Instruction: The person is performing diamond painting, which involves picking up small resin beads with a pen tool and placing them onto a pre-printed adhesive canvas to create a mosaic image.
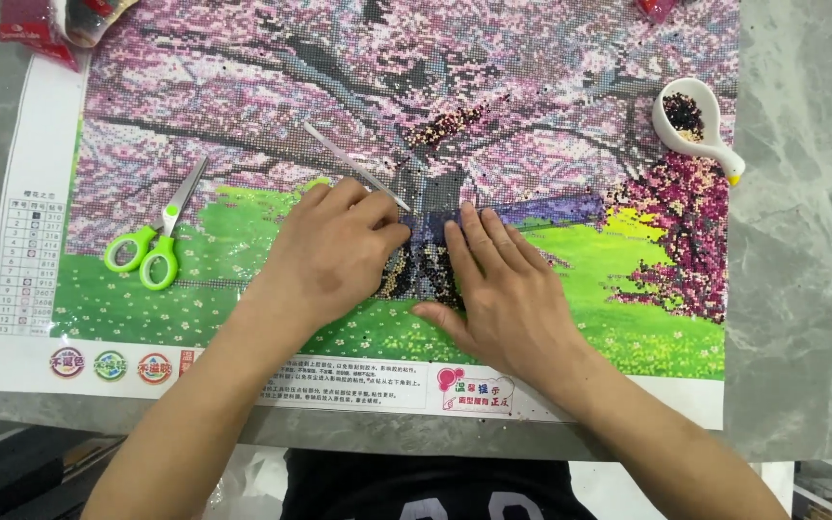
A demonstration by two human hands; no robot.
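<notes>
Both forearms are bare to the elbow, with no sleeves, watch or bracelet on them. The left hand (331, 252) and right hand (505, 289) wear no gloves or rings, and the fingernails are short. The torso below wears a dark garment with pale markings.
</notes>
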